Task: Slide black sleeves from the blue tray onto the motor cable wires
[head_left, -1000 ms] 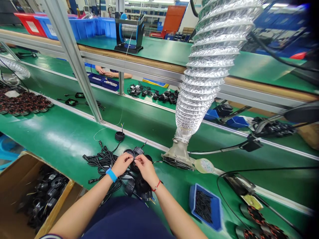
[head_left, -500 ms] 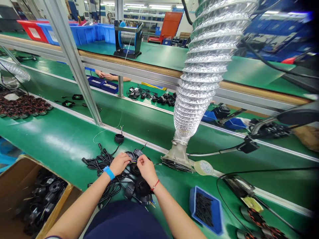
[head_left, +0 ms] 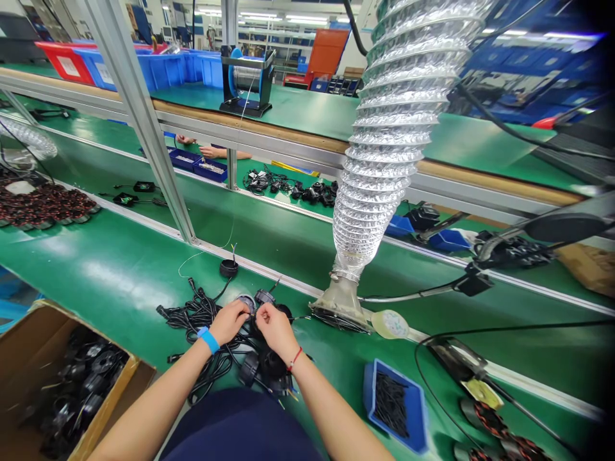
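My left hand (head_left: 231,322) is closed at the rim of a round black plastic housing (head_left: 246,301). Close beside it, my right hand (head_left: 273,328) has its fingertips pinched together; whatever they hold is too small to make out. Just beyond the right hand lies another black housing (head_left: 264,296) with a short cable end. A bundle of black cables with connectors (head_left: 199,307) spreads under and left of my left hand. More round black parts (head_left: 273,362) with bare coloured wire ends lie below my right hand. A black cap (head_left: 229,267) with wires pointing up stands farther back.
A silver extraction duct (head_left: 369,186) hangs right of my hands, its nozzle (head_left: 342,306) low over the bench. A blue bin (head_left: 396,406) holds black tubing pieces. A cardboard box (head_left: 129,378) of black parts stands left. A solder wire spool (head_left: 246,77) sits on the shelf.
My right hand has moved slightly left, closer to my left hand. Less of the housing's inside shows between the hands. Across the bench, a co-worker's hands have shifted apart.
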`<state>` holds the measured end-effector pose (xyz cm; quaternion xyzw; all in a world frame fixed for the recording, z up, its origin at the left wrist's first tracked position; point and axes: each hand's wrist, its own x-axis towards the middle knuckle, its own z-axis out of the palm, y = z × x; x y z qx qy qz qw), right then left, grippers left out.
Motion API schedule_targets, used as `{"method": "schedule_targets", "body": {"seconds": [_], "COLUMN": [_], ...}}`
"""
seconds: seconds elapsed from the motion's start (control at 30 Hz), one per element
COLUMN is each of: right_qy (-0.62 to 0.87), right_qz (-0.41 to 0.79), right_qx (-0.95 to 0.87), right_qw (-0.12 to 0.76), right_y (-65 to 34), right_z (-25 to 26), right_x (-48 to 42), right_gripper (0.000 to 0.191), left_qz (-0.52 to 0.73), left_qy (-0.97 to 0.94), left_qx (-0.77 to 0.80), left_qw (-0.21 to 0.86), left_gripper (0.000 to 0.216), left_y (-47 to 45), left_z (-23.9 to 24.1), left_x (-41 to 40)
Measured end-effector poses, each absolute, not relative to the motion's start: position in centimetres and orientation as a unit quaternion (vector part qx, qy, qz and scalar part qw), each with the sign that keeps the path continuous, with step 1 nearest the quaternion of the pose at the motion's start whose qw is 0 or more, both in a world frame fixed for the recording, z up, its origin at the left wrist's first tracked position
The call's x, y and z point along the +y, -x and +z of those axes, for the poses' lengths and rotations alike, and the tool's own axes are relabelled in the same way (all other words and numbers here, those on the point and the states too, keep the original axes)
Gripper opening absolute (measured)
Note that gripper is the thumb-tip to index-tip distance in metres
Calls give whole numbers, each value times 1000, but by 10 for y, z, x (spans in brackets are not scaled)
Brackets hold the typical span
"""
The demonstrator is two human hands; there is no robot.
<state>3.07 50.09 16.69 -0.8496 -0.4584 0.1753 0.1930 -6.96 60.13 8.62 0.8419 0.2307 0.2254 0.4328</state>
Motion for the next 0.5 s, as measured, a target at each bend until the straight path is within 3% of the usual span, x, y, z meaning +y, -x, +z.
{"method": "schedule_targets", "body": {"seconds": [0.17, 0.43, 0.5], "right_qy": [842, 870, 896], "right_qz": [192, 96, 64], "right_qx": [-468, -335, -260], "right_qw": [187, 349, 354], "right_y": [-31, -86, -123], "right_z": [162, 187, 185], "right_x": [507, 447, 410], "right_gripper": [33, 53, 54], "left_qz": [220, 239, 248], "left_qy": [-840, -829, -814], "left_qx": [233, 275, 298], "left_qw": [439, 424, 432], "left_gripper": [20, 28, 32], "left_y": [71, 52, 46], "left_z": [90, 91, 90], "left_x": [599, 622, 636]}}
